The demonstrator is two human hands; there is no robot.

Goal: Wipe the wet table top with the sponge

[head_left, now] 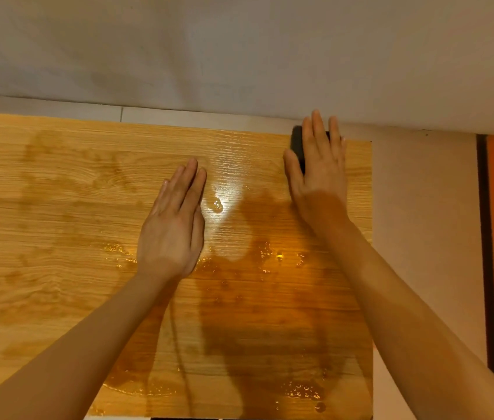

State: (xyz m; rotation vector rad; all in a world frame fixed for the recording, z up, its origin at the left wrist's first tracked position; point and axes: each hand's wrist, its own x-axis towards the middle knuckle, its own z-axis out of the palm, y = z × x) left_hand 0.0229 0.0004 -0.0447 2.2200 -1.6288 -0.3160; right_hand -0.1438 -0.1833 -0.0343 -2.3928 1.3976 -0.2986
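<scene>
Presently both hands lie flat, fingers straight. The right hand presses down on the sponge, a dark block at the far right corner of the bench, close to the back edge; nothing is curled round it, the palm and fingers simply bear on its top. The left hand rests open on the wood near the middle, holding nothing, and looks to be steadying the top.

To my judgement the wiping has barely begun, for the water is pooled mostly on the right half, between the two hands and on toward the near edge, with droplets glinting by the near right corner. From this corner, a good stroke would draw the sponge toward the body in straight overlapping lanes, with even pressure so it soaks rather than skates, and would keep water from being pushed off the right edge onto the floor. The left hand should shift out of the wet path as the lanes move across.

Most of the sponge is hidden under the right hand, so its shape and thickness are unclear. The bench's left side is cut off, and darker blotches there may be damp or only grain. Shadow across the near part obscures how wet it is.
</scene>
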